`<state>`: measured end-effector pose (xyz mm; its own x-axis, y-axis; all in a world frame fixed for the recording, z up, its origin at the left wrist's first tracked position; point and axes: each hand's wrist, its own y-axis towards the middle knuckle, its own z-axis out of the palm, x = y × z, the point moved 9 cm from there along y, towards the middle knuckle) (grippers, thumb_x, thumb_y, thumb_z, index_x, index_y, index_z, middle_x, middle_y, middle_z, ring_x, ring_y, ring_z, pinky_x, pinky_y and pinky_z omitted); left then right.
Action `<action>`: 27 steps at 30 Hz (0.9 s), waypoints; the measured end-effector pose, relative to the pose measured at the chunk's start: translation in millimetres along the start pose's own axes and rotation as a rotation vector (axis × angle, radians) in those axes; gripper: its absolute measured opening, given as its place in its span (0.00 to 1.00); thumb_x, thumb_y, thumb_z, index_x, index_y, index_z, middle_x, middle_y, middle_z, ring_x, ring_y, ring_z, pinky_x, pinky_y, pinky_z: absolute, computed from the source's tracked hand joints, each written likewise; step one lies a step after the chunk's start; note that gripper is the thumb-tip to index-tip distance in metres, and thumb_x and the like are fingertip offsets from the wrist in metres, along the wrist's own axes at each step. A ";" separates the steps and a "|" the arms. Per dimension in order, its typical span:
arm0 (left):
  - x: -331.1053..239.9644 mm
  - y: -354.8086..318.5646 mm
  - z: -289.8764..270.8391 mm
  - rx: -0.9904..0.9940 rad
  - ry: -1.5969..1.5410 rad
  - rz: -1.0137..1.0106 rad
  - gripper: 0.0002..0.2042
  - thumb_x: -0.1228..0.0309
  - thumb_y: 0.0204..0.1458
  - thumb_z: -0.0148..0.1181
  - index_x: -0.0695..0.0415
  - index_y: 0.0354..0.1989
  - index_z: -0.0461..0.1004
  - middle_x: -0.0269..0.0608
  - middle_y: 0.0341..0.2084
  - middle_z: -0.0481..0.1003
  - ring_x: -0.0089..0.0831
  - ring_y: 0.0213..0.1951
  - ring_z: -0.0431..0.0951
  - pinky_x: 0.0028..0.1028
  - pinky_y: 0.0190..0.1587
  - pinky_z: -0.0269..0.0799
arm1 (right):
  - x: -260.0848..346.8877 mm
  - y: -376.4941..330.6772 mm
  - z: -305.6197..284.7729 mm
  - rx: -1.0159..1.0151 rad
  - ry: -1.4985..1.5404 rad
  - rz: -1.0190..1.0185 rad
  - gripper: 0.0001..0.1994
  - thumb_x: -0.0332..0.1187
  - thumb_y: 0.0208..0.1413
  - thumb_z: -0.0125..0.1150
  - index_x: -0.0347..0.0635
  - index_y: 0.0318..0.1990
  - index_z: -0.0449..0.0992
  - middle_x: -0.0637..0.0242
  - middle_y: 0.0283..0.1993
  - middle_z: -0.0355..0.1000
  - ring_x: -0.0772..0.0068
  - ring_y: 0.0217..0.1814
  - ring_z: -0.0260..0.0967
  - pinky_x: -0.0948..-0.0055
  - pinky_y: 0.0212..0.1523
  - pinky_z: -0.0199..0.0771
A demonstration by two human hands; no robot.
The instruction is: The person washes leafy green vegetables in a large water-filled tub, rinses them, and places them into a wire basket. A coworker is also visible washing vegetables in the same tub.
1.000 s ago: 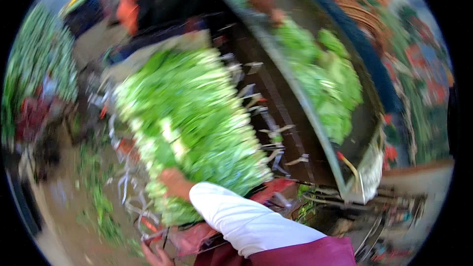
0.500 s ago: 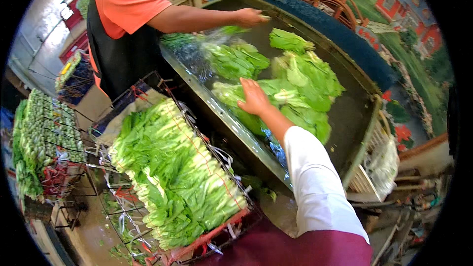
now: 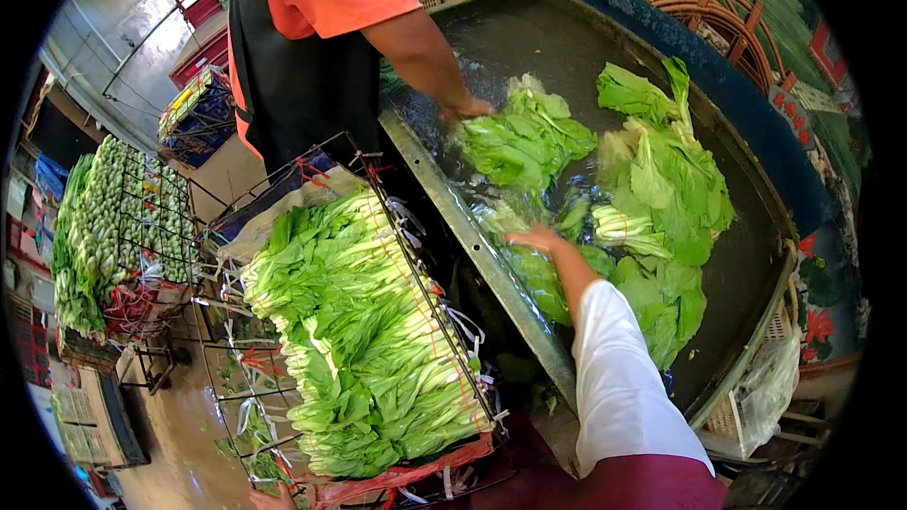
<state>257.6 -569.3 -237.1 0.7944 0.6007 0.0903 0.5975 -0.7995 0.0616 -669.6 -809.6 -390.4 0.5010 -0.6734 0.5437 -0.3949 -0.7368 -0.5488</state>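
Note:
My right hand (image 3: 537, 238) reaches over the near edge of a long metal trough (image 3: 472, 244) of water. Its fingers are stretched out at bundles of leafy greens (image 3: 539, 283), some under the water. Right of it, a larger heap of greens (image 3: 671, 198) lies in the trough, with a pale-stemmed tied bundle (image 3: 628, 227) in front. At the bottom edge, part of my left hand (image 3: 272, 499) shows beside a wire crate (image 3: 416, 264); its fingers are mostly cut off. Rows of stacked greens (image 3: 368, 349) fill this crate.
Across the trough, a co-worker in an orange shirt and black apron has a hand (image 3: 468, 109) at another bunch of greens (image 3: 529, 137). More packed greens (image 3: 123, 217) stand at the left. A plastic basket (image 3: 727, 425) and a clear bag (image 3: 770, 392) lie beyond the trough's right end.
The view has swung left. My right hand has moved lower among the greens, and my left hand appears at the bottom edge. The co-worker's hand has come down to the greens in the water.

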 end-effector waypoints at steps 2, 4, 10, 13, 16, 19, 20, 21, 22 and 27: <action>16.1 -5.7 11.9 0.060 0.040 -0.055 0.46 0.52 0.48 0.66 0.74 0.67 0.52 0.68 0.65 0.58 0.58 0.67 0.57 0.42 0.70 0.53 | -19.3 -21.2 6.2 -0.070 0.295 -0.077 0.55 0.67 0.37 0.71 0.37 0.68 0.64 0.46 0.70 0.61 0.46 0.71 0.59 0.54 0.69 0.59; -6.4 -11.4 -0.8 0.202 0.060 -0.092 0.48 0.50 0.49 0.65 0.74 0.69 0.49 0.70 0.68 0.53 0.58 0.70 0.53 0.41 0.72 0.49 | -28.9 -55.6 -2.1 -0.045 0.622 -0.150 0.52 0.63 0.41 0.71 0.39 0.69 0.62 0.50 0.69 0.62 0.50 0.70 0.61 0.55 0.69 0.59; 8.7 -7.4 5.6 0.196 0.088 -0.086 0.50 0.49 0.49 0.63 0.75 0.69 0.48 0.70 0.68 0.52 0.56 0.71 0.51 0.41 0.73 0.47 | 24.1 -168.0 -12.2 0.264 1.023 -0.301 0.46 0.43 0.45 0.75 0.41 0.71 0.57 0.62 0.60 0.70 0.64 0.62 0.66 0.64 0.63 0.63; 29.3 -2.7 14.9 -0.066 0.112 -0.020 0.48 0.48 0.43 0.66 0.71 0.67 0.55 0.67 0.61 0.63 0.57 0.66 0.60 0.44 0.70 0.54 | 19.3 -192.9 -31.9 -0.007 0.976 -0.285 0.47 0.40 0.43 0.77 0.41 0.70 0.58 0.61 0.60 0.69 0.65 0.61 0.66 0.64 0.63 0.64; 3.5 -4.4 -0.4 0.134 -0.106 -0.043 0.46 0.46 0.45 0.66 0.71 0.65 0.59 0.66 0.60 0.65 0.57 0.63 0.65 0.44 0.66 0.59 | 38.8 -241.6 -67.4 -0.124 0.953 -0.491 0.47 0.42 0.39 0.78 0.38 0.68 0.60 0.60 0.60 0.69 0.63 0.61 0.66 0.63 0.62 0.65; -21.3 3.1 -22.0 0.112 -0.532 0.132 0.41 0.53 0.47 0.69 0.69 0.63 0.62 0.62 0.55 0.71 0.52 0.57 0.73 0.42 0.59 0.68 | 105.5 -308.2 -104.6 0.101 0.711 -0.624 0.52 0.48 0.37 0.79 0.37 0.69 0.58 0.57 0.64 0.66 0.59 0.63 0.66 0.60 0.62 0.68; -6.0 2.8 -15.7 0.156 -0.536 0.049 0.36 0.55 0.50 0.67 0.65 0.62 0.64 0.60 0.53 0.74 0.51 0.54 0.76 0.42 0.55 0.71 | 131.3 -319.4 -103.5 0.127 0.655 -0.678 0.54 0.49 0.36 0.79 0.36 0.70 0.56 0.57 0.66 0.63 0.58 0.66 0.64 0.59 0.65 0.65; -32.6 5.1 -43.5 0.333 -0.460 -0.049 0.28 0.57 0.53 0.64 0.60 0.58 0.68 0.56 0.49 0.76 0.49 0.50 0.77 0.42 0.52 0.71 | 159.4 -334.3 -93.1 0.171 0.595 -0.713 0.56 0.50 0.35 0.79 0.36 0.71 0.54 0.56 0.68 0.61 0.58 0.68 0.62 0.59 0.67 0.62; -18.3 9.4 -44.8 0.302 -0.365 0.038 0.25 0.57 0.55 0.62 0.59 0.56 0.70 0.53 0.46 0.77 0.50 0.47 0.78 0.42 0.50 0.72 | 188.6 -347.5 -82.6 0.229 0.548 -0.756 0.58 0.50 0.34 0.79 0.35 0.72 0.53 0.56 0.69 0.59 0.58 0.70 0.60 0.58 0.69 0.60; -18.4 24.5 -52.4 0.028 -0.535 0.402 0.17 0.59 0.60 0.56 0.59 0.51 0.73 0.51 0.37 0.77 0.52 0.39 0.78 0.44 0.42 0.74 | 354.5 -348.8 87.3 0.638 0.189 -0.860 0.61 0.46 0.30 0.82 0.33 0.72 0.51 0.57 0.71 0.56 0.60 0.73 0.53 0.62 0.74 0.48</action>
<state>251.9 -600.2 -185.2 0.8960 0.1813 -0.4054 0.2404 -0.9656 0.0995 -287.0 -786.0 -61.7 0.2709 0.0142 0.9625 0.5315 -0.8359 -0.1372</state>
